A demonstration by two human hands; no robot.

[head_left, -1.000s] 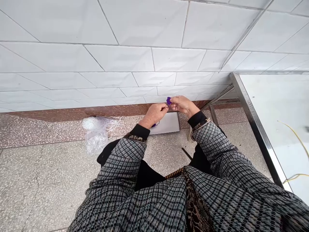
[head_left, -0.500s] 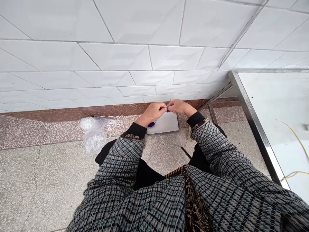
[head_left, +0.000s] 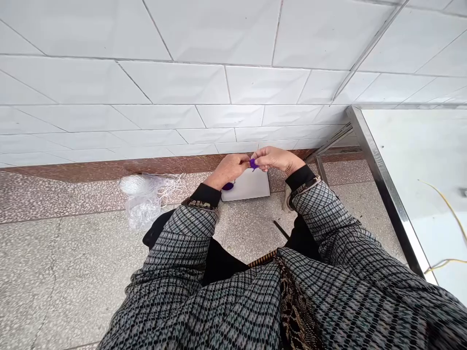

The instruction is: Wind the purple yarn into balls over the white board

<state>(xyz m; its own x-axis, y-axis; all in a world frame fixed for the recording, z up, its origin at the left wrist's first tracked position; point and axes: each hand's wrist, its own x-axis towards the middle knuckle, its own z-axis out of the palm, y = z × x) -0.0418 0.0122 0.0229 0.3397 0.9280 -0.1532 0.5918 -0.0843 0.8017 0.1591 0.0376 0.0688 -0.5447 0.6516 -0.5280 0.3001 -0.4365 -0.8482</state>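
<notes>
A small purple yarn piece (head_left: 254,165) is pinched between my two hands, which meet above a white box lid or board (head_left: 251,187) on the floor. My left hand (head_left: 230,170) closes thumb and forefinger on its left side. The fingers of my right hand (head_left: 274,159) are bent around its right side. Any slim tool between the fingertips is too small to make out. Just below my left hand, a dark purple ball of yarn (head_left: 228,186) lies at the left edge of the white surface, with a strand rising from it.
White yarn (head_left: 133,185) and a clear plastic bag (head_left: 143,211) lie on the speckled floor at left. A metal-framed table (head_left: 379,170) with yellow cord (head_left: 443,198) stands at right. Behind is a tiled wall (head_left: 175,82). A dark strip (head_left: 280,229) lies between my legs.
My right hand has turned and shifted slightly right and up, so more of the purple yarn piece shows between the fingers. My left hand stays nearly in place.
</notes>
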